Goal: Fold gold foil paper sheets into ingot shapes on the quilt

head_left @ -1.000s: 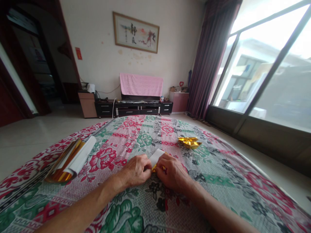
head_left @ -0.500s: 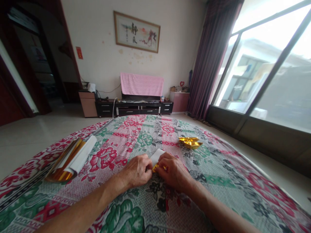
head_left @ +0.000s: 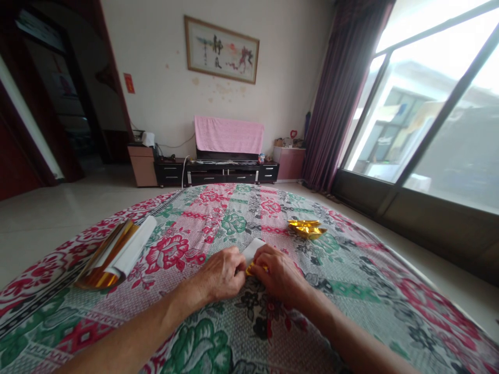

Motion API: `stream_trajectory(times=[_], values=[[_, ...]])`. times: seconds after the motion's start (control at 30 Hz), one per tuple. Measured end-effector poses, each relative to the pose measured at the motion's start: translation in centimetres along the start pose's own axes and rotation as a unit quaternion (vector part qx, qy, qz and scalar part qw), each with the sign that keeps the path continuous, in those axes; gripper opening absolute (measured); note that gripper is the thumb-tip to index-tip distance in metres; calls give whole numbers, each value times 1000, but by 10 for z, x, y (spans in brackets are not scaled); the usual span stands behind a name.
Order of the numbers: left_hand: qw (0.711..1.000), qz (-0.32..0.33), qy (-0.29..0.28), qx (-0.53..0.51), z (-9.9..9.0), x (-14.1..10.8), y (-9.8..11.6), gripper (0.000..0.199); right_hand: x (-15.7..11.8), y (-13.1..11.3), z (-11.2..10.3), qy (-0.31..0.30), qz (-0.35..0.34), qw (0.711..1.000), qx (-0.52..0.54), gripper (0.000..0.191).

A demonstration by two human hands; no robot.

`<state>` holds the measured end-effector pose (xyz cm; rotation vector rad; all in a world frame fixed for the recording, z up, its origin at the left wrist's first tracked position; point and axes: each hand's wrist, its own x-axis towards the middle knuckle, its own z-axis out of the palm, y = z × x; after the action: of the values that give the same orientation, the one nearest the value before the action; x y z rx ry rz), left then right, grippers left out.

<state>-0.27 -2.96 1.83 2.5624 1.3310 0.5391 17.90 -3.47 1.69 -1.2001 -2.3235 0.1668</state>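
Observation:
Between my hands, low over the table, is a small sheet of gold foil paper (head_left: 252, 250), its white back facing up and a gold fold showing near my fingers. My left hand (head_left: 226, 272) is closed at the sheet's left edge, its fingertips curled and partly hidden. From the right, my right hand (head_left: 278, 272) pinches the gold fold with thumb and fingers. Folded gold paper ingots (head_left: 306, 229) lie beyond my right hand. To the left rests a curled stack of gold and white foil sheets (head_left: 115, 254).
A flowered cloth (head_left: 195, 311) covers the round table. Beyond it stands a low black TV cabinet (head_left: 210, 176), with a pink cloth (head_left: 230, 135) draped over the television. A large window (head_left: 429, 104) and a purple curtain (head_left: 331, 98) are on the right.
Both hands stay almost still on the gold foil paper. The whole view has shifted very slightly; the ingots and the stack lie as before.

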Motion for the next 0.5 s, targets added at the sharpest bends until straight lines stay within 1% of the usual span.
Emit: stream_trajectory(times=[0.23, 0.5], values=[[1000, 5, 8, -1, 0, -1, 1, 13, 0, 2, 0, 0, 13, 1000, 7, 25], [1000, -9, 17, 7, 2, -1, 3, 15, -1, 2, 3, 7, 16, 1000, -8, 23]])
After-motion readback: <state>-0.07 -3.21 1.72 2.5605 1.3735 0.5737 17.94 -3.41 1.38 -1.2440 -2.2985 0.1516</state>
